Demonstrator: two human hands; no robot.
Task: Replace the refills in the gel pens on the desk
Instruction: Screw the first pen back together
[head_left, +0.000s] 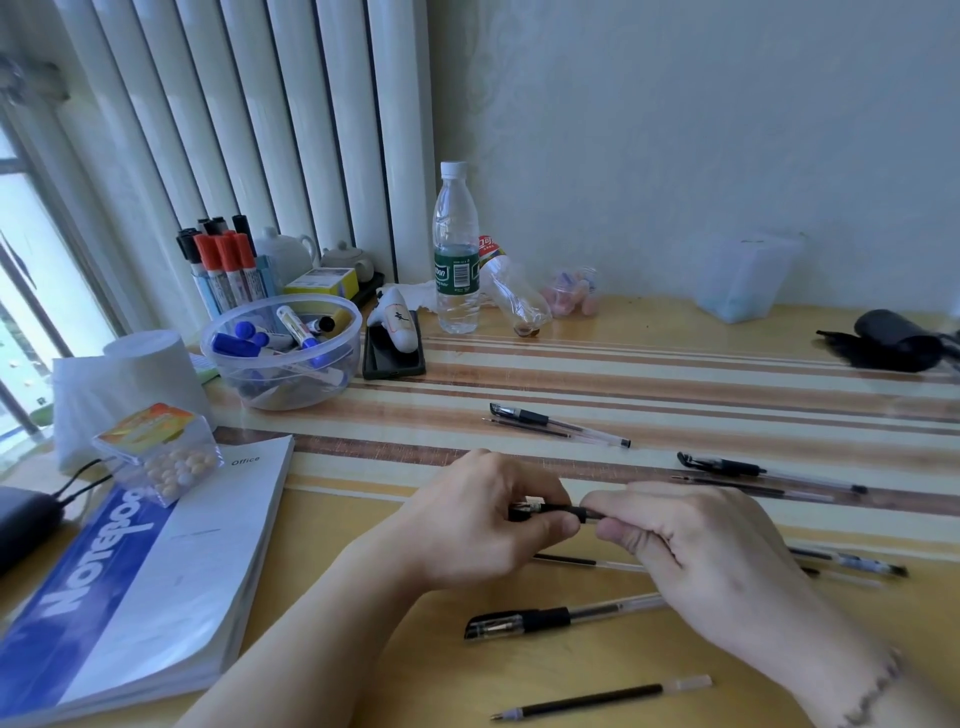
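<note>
Above the desk's middle, both hands hold one black gel pen (558, 510) level. My left hand (467, 525) grips its capped left end, and my right hand (691, 540) pinches its barrel, most of which is hidden in that hand. Below my hands lies a capped gel pen (545, 619). A loose refill (602, 699) lies near the front edge, another refill (571, 560) just under my hands. Farther back rest a gel pen with a refill beside it (561, 423) and a second such pair (769, 475). One more pen (852, 562) sticks out to the right of my right hand.
A blue-and-white notebook (156, 561) with a small candy box (161, 457) on it lies at the left. Behind stand a clear bowl of markers (283, 351), a marker holder (223, 265), a water bottle (456, 249) and a tipped empty bottle (511, 288). A black pouch (888, 340) sits far right.
</note>
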